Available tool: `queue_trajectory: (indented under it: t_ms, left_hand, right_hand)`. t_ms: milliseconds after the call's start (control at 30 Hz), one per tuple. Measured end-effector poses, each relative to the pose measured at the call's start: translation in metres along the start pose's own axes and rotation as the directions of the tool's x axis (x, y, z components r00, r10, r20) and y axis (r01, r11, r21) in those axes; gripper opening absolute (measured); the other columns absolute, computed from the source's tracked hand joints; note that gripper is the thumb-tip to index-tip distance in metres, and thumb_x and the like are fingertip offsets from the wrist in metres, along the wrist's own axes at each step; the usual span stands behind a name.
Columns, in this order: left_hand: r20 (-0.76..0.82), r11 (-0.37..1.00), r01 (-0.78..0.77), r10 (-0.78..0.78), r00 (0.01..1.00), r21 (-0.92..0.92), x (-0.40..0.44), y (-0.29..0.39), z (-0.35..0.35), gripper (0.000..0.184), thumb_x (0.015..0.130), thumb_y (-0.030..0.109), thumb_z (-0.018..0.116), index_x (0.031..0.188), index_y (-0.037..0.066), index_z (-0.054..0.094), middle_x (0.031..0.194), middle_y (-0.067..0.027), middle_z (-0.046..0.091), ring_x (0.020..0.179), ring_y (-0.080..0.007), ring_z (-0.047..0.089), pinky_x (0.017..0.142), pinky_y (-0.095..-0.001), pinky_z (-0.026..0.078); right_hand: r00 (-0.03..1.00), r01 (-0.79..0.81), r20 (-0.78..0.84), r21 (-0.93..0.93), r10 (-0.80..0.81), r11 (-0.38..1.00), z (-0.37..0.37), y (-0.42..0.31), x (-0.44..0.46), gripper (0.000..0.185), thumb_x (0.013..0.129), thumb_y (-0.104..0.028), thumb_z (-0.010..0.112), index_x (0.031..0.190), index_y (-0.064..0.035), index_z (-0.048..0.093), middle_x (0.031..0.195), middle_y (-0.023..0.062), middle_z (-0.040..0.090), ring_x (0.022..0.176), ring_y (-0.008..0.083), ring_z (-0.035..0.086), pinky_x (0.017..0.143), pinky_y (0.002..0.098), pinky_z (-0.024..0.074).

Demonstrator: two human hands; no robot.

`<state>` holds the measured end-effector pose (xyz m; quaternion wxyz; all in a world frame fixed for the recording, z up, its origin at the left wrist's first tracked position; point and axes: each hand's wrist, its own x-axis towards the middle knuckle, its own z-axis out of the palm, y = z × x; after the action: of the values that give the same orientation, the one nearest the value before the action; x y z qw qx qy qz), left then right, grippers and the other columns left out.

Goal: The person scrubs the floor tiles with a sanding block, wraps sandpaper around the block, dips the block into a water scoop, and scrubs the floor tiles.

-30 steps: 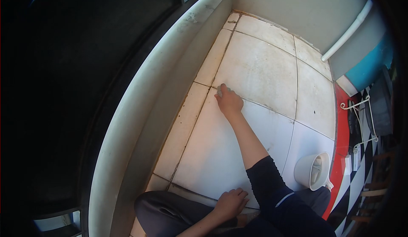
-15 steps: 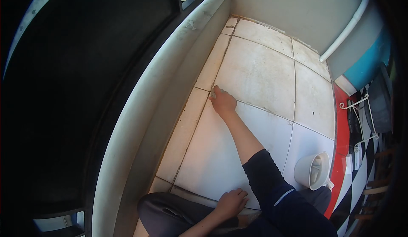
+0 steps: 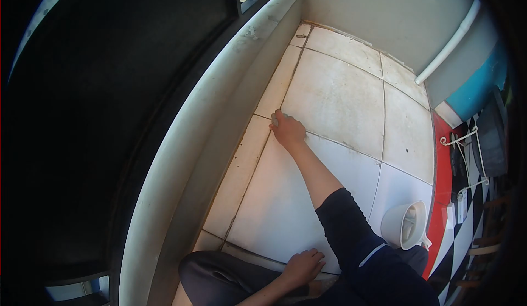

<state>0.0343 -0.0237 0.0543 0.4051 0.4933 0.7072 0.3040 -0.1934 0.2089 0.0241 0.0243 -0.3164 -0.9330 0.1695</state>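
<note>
1. Out goes the right hand (image 3: 289, 130), fingers pinched round a small greyish thing (image 3: 275, 119), and it's right down at the corner where the tile joints cross!
2. What that thing is, I can't tell; the fingers hide most of it.
3. Here's the left hand (image 3: 303, 267), low by the bent knee (image 3: 219, 273), fingers loosely spread and bent, nothing visible in its grasp.
4. So how far along? The near tile (image 3: 291, 196) looks pale and fairly even, while the far tile (image 3: 335, 92) wears brownish smudges.
5. Look at that long joint (image 3: 250, 177), dark for much of its length, with specks on the narrow strip (image 3: 233, 174) beside it. Plenty looks left, I'd judge, though bright light may flatter the near side.
6. Over to the containers! A white handled dipper (image 3: 391, 229) stands at the right, near the knee, with something pale inside; too unclear to name.
7. Farther right, a dark basin-like thing (image 3: 490, 141) sits at the edge of view, contents hidden.
</note>
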Motion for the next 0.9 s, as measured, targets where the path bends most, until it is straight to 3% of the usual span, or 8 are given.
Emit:
queue_trajectory:
  t_ms: [100,167,400,467,633,700,900]
  left_hand:
    - [-0.054,0.999,-0.024,0.022,0.998,-0.037,-0.002,-0.007,0.002,0.023,0.085,0.025,0.051,0.095,0.005,0.057,0.089,-0.0133,0.057,0.08,-0.0326,0.057,0.069,-0.0416,0.047]
    - [-0.074,1.0,-0.016,0.014,0.997,-0.014,-0.003,-0.007,0.002,0.024,0.085,0.026,0.05,0.096,0.006,0.057,0.09,-0.013,0.057,0.081,-0.0321,0.057,0.07,-0.0411,0.047]
    - [-0.076,1.0,-0.025,0.025,0.997,0.011,0.003,-0.007,-0.003,0.023,0.086,0.024,0.05,0.095,0.005,0.057,0.09,-0.0127,0.057,0.082,-0.0308,0.058,0.072,-0.0396,0.047]
    - [-0.119,0.995,-0.009,-0.003,0.993,-0.097,0.003,-0.011,-0.005,0.022,0.085,0.024,0.05,0.094,0.005,0.057,0.088,-0.0129,0.056,0.082,-0.032,0.057,0.07,-0.0413,0.046]
    - [-0.212,0.992,0.047,-0.071,0.975,-0.117,0.006,-0.018,-0.009,0.022,0.086,0.022,0.051,0.095,0.003,0.058,0.091,-0.0135,0.058,0.078,-0.0274,0.058,0.07,-0.0345,0.047]
    - [-0.316,0.99,0.067,-0.104,0.943,-0.125,0.007,-0.021,-0.009,0.02,0.085,0.019,0.052,0.094,0.002,0.058,0.089,-0.0141,0.059,0.078,-0.027,0.059,0.07,-0.0345,0.047]
    - [-0.361,0.987,0.034,-0.09,0.928,-0.159,0.004,-0.024,-0.009,0.018,0.083,0.013,0.051,0.095,0.0,0.056,0.087,-0.0145,0.061,0.076,-0.0249,0.059,0.07,-0.0325,0.047]
  right_hand:
    - [0.998,-0.025,-0.055,-0.01,0.024,1.0,-0.005,0.008,-0.011,0.035,0.08,-0.037,0.059,0.107,-0.0196,0.046,0.084,0.0136,0.061,0.075,0.0314,0.062,0.056,0.0412,0.049]
    - [0.987,-0.154,-0.039,0.0,0.154,0.988,-0.013,0.024,-0.029,0.034,0.08,-0.038,0.058,0.106,-0.0189,0.046,0.085,0.0133,0.061,0.077,0.032,0.062,0.059,0.0412,0.049]
    - [0.993,-0.114,0.005,-0.038,0.114,0.993,-0.029,0.04,-0.037,0.038,0.082,-0.04,0.055,0.11,-0.0173,0.042,0.087,0.0147,0.061,0.079,0.0316,0.061,0.061,0.0432,0.0484]
    - [0.995,-0.095,0.039,0.105,0.092,0.99,-0.036,0.038,-0.053,0.041,0.083,-0.042,0.052,0.113,-0.0164,0.04,0.089,0.016,0.061,0.081,0.0326,0.061,0.063,0.0439,0.0476]
    - [0.986,-0.166,0.034,0.253,0.162,0.953,-0.05,0.05,-0.161,0.046,0.083,-0.044,0.051,0.117,-0.0155,0.038,0.087,0.017,0.061,0.079,0.0348,0.061,0.065,0.0447,0.0467]
    - [0.982,-0.187,0.021,0.227,0.188,0.956,-0.048,0.059,-0.213,0.047,0.083,-0.043,0.052,0.117,-0.0141,0.038,0.085,0.0183,0.061,0.076,0.0361,0.061,0.062,0.046,0.047]
    - [0.979,-0.204,0.048,0.132,0.2,0.97,-0.045,0.071,-0.31,0.053,0.081,-0.042,0.054,0.119,-0.0112,0.032,0.082,0.0216,0.059,0.071,0.0389,0.061,0.056,0.0467,0.0476]
